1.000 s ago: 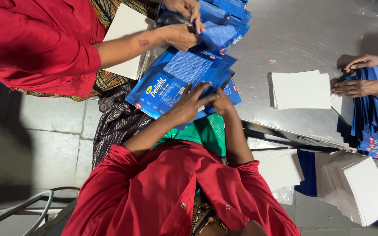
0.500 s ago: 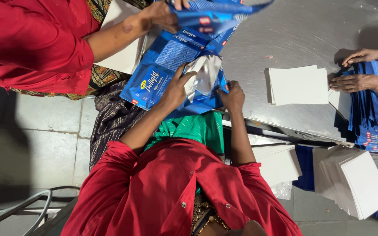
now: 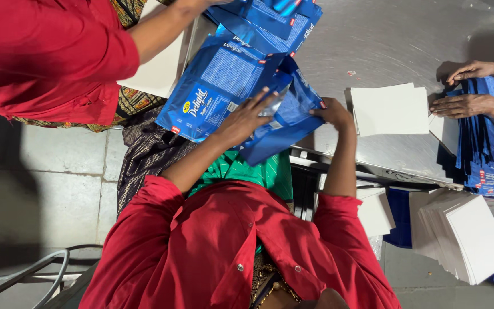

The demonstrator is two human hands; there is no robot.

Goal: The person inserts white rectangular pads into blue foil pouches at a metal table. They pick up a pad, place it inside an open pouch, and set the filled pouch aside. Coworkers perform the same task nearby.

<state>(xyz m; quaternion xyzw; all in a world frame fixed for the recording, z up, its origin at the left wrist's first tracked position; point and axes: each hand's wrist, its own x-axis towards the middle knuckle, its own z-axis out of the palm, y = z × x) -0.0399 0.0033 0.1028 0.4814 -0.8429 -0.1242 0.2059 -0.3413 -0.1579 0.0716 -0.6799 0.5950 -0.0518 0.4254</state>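
Note:
My left hand [image 3: 247,117] lies with spread fingers on a blue foil pouch [image 3: 295,117] and grips it. My right hand [image 3: 333,111] holds the same pouch by its right edge. The pouch is held just above the near edge of a steel table [image 3: 384,40]. Under and left of it lies a pile of flat blue pouches [image 3: 212,86]. My red sleeves and green cloth fill the lower middle of the view.
A co-worker in a red sleeve [image 3: 161,28] reaches over the pouches at the top. Another person's hands [image 3: 467,106] rest on blue pouches [image 3: 493,166] at the right. White cards are stacked on the table [image 3: 390,109] and below its edge [image 3: 464,234].
A white card that showed at the pouch's mouth half a second ago is out of sight now. My hands and the pouch have shifted slightly right. The co-worker's arm has moved up.

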